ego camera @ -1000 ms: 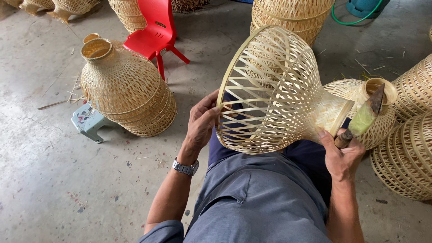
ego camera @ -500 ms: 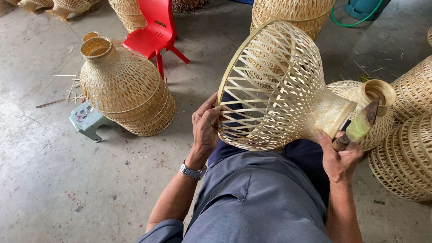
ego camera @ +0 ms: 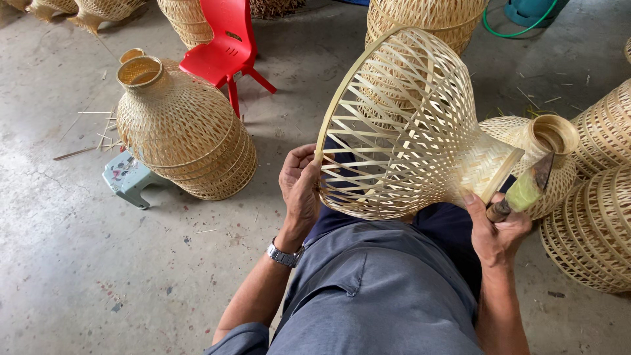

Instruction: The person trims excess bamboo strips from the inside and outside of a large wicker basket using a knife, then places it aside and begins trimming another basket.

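Where grey concrete floor (ego camera: 79, 263) spreads, woven baskets (ego camera: 184, 131) crowd a red chair (ego camera: 227, 46).

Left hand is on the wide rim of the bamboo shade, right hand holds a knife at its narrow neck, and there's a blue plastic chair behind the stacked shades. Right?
Not quite: the plastic chair is red, not blue, as the head view shows. The rest stands: the left hand grips the wide rim of the bamboo shade, the right hand holds the knife at its narrow neck, and the chair sits behind the stacked shades.
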